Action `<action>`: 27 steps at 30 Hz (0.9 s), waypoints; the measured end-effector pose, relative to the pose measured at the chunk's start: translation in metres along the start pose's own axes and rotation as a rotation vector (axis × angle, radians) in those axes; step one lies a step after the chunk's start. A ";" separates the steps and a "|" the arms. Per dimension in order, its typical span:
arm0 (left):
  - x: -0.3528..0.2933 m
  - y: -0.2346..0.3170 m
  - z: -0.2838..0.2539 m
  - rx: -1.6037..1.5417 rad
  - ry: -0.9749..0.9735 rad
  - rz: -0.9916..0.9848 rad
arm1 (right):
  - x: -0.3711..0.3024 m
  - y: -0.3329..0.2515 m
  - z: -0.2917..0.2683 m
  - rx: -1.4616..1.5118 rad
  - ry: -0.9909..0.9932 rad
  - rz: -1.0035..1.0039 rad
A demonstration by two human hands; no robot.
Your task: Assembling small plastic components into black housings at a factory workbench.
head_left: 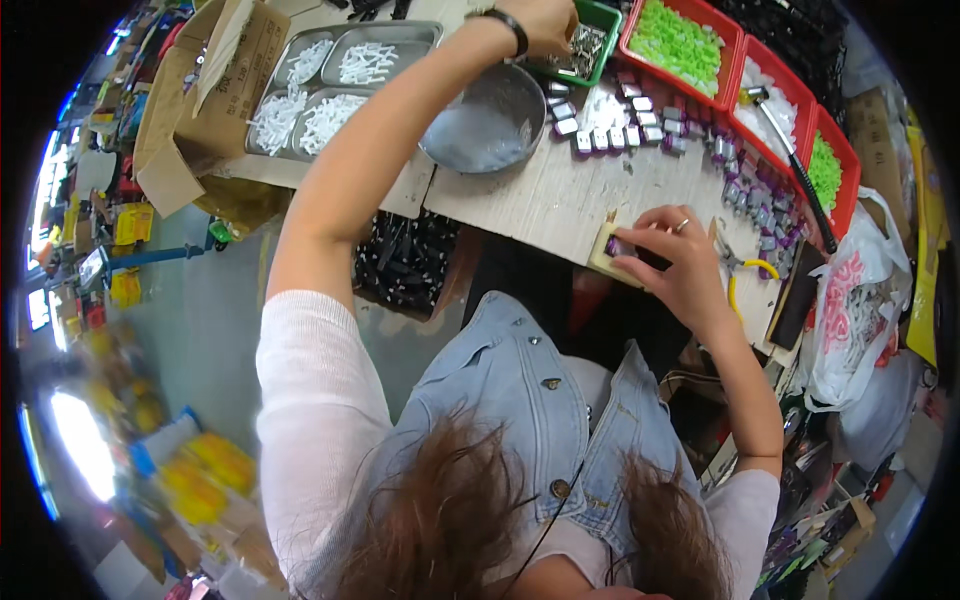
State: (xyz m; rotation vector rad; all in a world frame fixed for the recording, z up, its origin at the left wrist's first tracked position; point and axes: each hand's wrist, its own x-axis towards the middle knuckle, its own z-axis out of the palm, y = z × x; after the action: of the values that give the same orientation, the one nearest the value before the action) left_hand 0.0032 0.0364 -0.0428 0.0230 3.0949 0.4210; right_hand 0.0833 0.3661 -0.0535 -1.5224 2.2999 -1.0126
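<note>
Left hand (pixel 545 25): at green tray (pixel 609 48); cannot tell its grip.
Right hand (pixel 678 258): pinching purple part (pixel 613 246) on cream block (pixel 601 258), table's (pixel 500 205) near edge.

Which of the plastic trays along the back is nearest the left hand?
The green plastic tray, holding small metal parts, closest to the left hand. It is the only green one; the other three are red trays farther right.

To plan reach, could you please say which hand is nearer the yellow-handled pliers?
Right: the right hand is beside the pliers; the left hand, farther, over the green tray.
</note>
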 end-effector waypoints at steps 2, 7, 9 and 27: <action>0.004 -0.001 0.010 -0.104 0.206 0.045 | 0.033 0.024 -0.023 -0.104 0.275 0.152; 0.005 0.000 0.023 -0.046 0.348 0.026 | 0.138 0.127 -0.074 -0.896 0.156 0.335; -0.001 0.000 0.030 -0.163 0.405 0.057 | 0.151 0.167 -0.064 -1.056 0.085 0.207; -0.029 0.022 0.002 -0.271 0.573 0.015 | 0.128 0.103 -0.086 -0.229 0.468 0.163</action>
State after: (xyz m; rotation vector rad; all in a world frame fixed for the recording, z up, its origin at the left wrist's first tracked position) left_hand 0.0320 0.0576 -0.0383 -0.0954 3.5483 1.0056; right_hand -0.0937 0.3156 -0.0305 -1.2408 2.8929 -1.1974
